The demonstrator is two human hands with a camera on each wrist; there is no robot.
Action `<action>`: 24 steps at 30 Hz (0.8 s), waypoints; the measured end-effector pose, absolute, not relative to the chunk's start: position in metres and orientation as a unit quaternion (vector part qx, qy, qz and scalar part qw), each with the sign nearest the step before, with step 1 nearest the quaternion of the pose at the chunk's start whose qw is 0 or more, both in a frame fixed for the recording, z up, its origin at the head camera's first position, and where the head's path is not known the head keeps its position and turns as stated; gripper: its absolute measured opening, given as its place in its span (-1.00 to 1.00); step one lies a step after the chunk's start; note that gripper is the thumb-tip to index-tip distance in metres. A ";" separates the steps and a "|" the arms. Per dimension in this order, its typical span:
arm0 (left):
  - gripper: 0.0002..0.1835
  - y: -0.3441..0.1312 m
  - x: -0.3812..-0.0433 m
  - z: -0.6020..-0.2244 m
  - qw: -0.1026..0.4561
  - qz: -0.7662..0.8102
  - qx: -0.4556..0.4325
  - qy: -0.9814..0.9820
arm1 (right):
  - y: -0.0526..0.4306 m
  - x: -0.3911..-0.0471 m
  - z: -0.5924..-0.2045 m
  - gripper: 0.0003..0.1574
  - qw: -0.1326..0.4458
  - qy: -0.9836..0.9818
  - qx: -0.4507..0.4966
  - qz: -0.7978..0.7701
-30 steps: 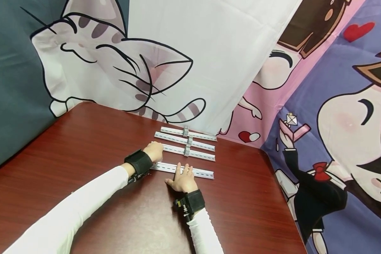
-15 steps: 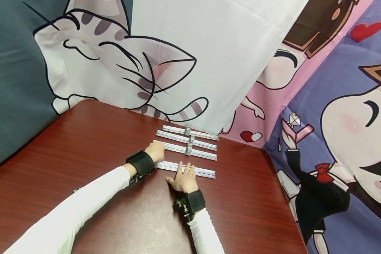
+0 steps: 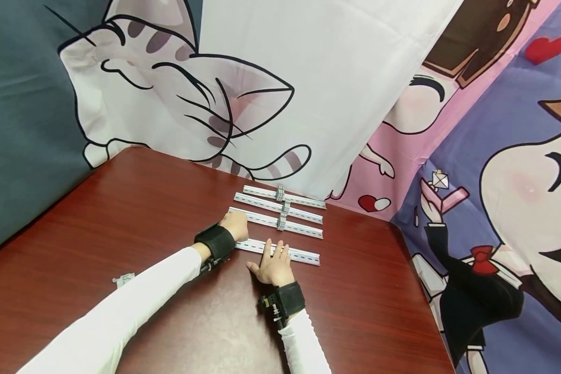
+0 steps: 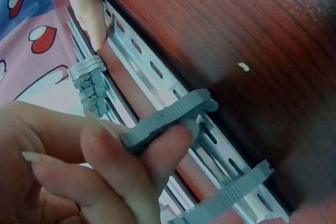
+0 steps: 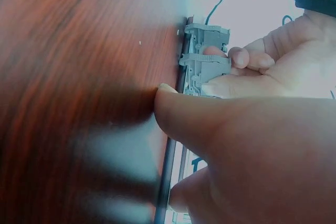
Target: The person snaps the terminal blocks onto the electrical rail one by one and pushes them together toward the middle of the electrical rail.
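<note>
My left hand (image 3: 235,225) pinches a grey terminal block (image 4: 168,116) between thumb and fingers, at the slotted metal DIN rail (image 3: 304,256) nearest me. In the left wrist view the block lies across the rail; whether it is clipped on cannot be told. Closer to the rail's left end, a second grey terminal block (image 4: 226,198) sits across it, apart from the held one. My right hand (image 3: 276,267) rests on the middle of the same rail with fingers spread and straight. Its thumb (image 5: 178,114) reaches out beside the rail's near edge in the right wrist view.
Behind lie three more DIN rails, roughly parallel, the nearest of them (image 3: 304,230) bearing a cluster of grey terminal blocks (image 3: 282,222). A loose pale grey piece (image 3: 123,279) lies beside my left sleeve on the brown table (image 3: 369,311). Printed cloth (image 3: 346,78) hangs behind.
The head view has shifted slightly. The loose grey piece beside my left sleeve has come into fuller view. Both hands keep about the same place at the near rail.
</note>
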State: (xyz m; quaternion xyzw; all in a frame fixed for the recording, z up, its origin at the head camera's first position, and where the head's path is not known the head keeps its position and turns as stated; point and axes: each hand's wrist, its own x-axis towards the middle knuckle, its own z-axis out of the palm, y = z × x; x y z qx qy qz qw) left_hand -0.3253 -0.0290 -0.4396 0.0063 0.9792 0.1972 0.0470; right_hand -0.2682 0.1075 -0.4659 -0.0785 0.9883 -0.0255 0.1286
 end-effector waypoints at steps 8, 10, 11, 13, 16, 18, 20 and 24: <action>-0.79 -0.031 -0.319 -0.438 0.018 0.205 0.018 0.978 | 0.102 -0.265 -0.464 0.07 0.125 0.989 -0.072 -0.018; -0.83 -0.032 -0.317 -0.440 -0.003 0.207 0.019 0.978 | 0.101 -0.264 -0.464 0.07 0.126 0.989 -0.073 -0.020; -0.85 -0.033 -0.315 -0.441 -0.017 0.207 0.019 0.978 | 0.101 -0.264 -0.464 0.07 0.126 0.989 -0.072 -0.020; -0.88 -0.035 -0.312 -0.443 -0.039 0.207 0.019 0.977 | 0.100 -0.263 -0.464 0.07 0.127 0.989 -0.069 -0.020; -0.93 -0.038 -0.305 -0.441 -0.060 0.204 0.025 0.977 | 0.100 -0.262 -0.465 0.07 0.124 0.990 -0.065 -0.018; -0.93 -0.043 -0.300 -0.437 -0.069 0.204 0.037 0.976 | 0.099 -0.261 -0.465 0.07 0.117 0.991 -0.065 -0.020; -0.87 -0.051 -0.293 -0.430 -0.070 0.212 0.054 0.973 | 0.098 -0.261 -0.466 0.07 0.111 0.991 -0.069 -0.021; -0.71 -0.081 -0.273 -0.410 -0.016 0.256 0.084 0.963 | 0.096 -0.258 -0.468 0.07 0.108 0.991 -0.076 -0.020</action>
